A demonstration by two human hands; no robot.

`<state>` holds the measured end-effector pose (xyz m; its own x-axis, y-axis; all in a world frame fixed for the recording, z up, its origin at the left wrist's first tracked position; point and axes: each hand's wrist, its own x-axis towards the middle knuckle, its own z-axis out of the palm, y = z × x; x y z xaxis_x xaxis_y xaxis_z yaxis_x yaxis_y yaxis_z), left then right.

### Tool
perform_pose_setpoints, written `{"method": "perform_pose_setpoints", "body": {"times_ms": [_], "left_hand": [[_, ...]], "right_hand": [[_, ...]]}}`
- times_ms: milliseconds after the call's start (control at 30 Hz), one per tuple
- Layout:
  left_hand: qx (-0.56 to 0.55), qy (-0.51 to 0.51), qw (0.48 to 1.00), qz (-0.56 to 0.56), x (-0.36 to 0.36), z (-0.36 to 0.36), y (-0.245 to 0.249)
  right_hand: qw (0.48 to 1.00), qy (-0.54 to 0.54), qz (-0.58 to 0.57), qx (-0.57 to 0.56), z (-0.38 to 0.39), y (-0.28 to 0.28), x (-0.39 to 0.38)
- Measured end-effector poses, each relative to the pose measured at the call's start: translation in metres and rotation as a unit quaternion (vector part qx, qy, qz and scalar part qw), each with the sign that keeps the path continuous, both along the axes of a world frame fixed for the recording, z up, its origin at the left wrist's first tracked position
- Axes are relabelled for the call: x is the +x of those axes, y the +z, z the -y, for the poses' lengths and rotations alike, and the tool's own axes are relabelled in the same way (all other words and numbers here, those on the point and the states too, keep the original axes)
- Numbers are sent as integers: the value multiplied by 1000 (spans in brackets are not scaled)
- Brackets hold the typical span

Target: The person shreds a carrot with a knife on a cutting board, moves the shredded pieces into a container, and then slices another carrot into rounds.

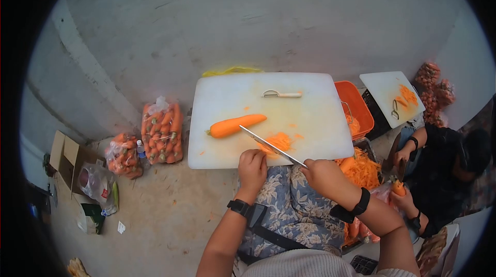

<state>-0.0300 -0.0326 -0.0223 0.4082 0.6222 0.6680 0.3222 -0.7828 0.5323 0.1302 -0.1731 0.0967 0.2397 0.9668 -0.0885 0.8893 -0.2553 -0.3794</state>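
Note:
My right hand (324,175) grips a knife (268,143) by its handle. The blade slants up and left across the white cutting board (315,122), its tip near a whole peeled carrot (235,125). Under and beside the blade lies a small heap of carrot shreds (279,141). My left hand (252,169) is closed at the board's near edge, left of the shreds; whether anything is in its fingers is hidden. Toward the back of the board rests a peeler (281,93) with a pale handle.
Bags of carrots (162,131) stand on the floor at left, near a cardboard box (70,155). At right are an orange bin (356,99), a crate of shredded carrot (361,171) and a second board (385,88). A co-worker (449,173) holds a carrot (398,188) there.

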Motion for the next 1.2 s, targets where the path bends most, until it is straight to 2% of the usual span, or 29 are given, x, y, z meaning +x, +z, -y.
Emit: {"method": "perform_pose_setpoints", "body": {"times_ms": [100, 167, 200, 267, 300, 367, 400, 467, 533, 600, 667, 700, 767, 1000, 1067, 1133, 1200], "left_hand": [[6, 37, 999, 24, -14, -1, 2], [29, 120, 992, 11, -30, -10, 5], [27, 119, 992, 6, -37, -15, 7], [5, 197, 980, 14, -48, -31, 14], [8, 195, 981, 15, -52, -39, 15], [-76, 206, 972, 78, -55, -55, 11], [-73, 198, 974, 77, -56, -60, 9], [-145, 218, 962, 74, -58, -65, 3], [-131, 208, 968, 49, -60, -67, -4], [21, 231, 969, -82, -61, -66, -9], [1, 224, 973, -59, -56, -63, -4], [-4, 228, 972, -56, -57, -63, -5], [-1, 234, 970, -63, -58, -62, -2], [8, 230, 970, -84, -60, -64, -3], [7, 228, 970, -89, -61, -64, -4], [7, 225, 970, -87, -61, -63, -3], [6, 224, 971, -83, -61, -63, -3]], "right_hand": [[997, 45, 38, 41, 2, -20, 6], [999, 38, 4, -2, -1, -12, 11], [999, 37, -1, -5, 0, -6, 10], [999, 25, -23, 12, -2, 7, 5], [999, 23, -23, 15, -3, 6, 3], [996, 39, -73, 32, -4, 2, -4], [996, 31, -74, 36, -6, -1, -4], [992, 63, -107, 12, -13, -12, -2], [989, 45, -144, 1, -20, -18, 2], [984, 29, -177, -13, -24, -28, 8], [992, 37, -118, 5, -26, -38, 18], [993, 28, -117, 6, -26, -41, 23], [978, -7, -197, -73, -28, -38, 35], [954, -99, -279, -51, -18, -32, 89], [942, -165, -288, -52, -15, -34, 112], [940, -191, -280, -33, -9, -50, 142], [928, -216, -305, 10, 1, -42, 159]]}}
